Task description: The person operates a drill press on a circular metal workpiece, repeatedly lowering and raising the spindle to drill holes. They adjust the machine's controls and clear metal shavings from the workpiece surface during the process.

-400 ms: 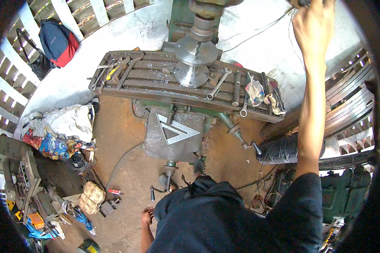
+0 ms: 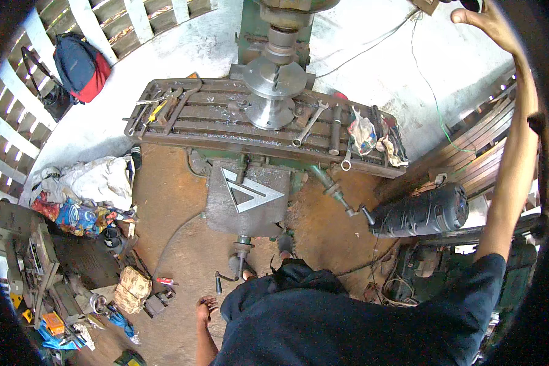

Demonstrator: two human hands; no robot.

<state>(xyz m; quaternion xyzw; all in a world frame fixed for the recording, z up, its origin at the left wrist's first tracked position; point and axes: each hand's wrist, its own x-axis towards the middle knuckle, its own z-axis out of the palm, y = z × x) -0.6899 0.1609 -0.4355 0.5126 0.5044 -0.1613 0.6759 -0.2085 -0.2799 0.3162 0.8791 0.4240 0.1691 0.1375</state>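
the left hand [image 2: 207, 308] looks empty, fingers a bit bent, near the crank handle [image 2: 219, 284]. at the top right, a dark thing [image 2: 470, 5] is by the right hand [image 2: 489, 27] — thumb out, but i can't tell if it's held.

Metal shavings [image 2: 232, 114] dot the slotted metal table [image 2: 213, 142], with a silver spool [image 2: 268, 116] at its centre, a yellow tool [image 2: 158, 110] at nine o'clock, and a wrench [image 2: 312, 124], a metal bar [image 2: 335, 129] and crumpled rags [image 2: 363, 135] at three. On the brown floor [image 2: 186, 253], at eight o'clock in the view, lie a brown bundle [image 2: 133, 288] and a red tube [image 2: 165, 281].
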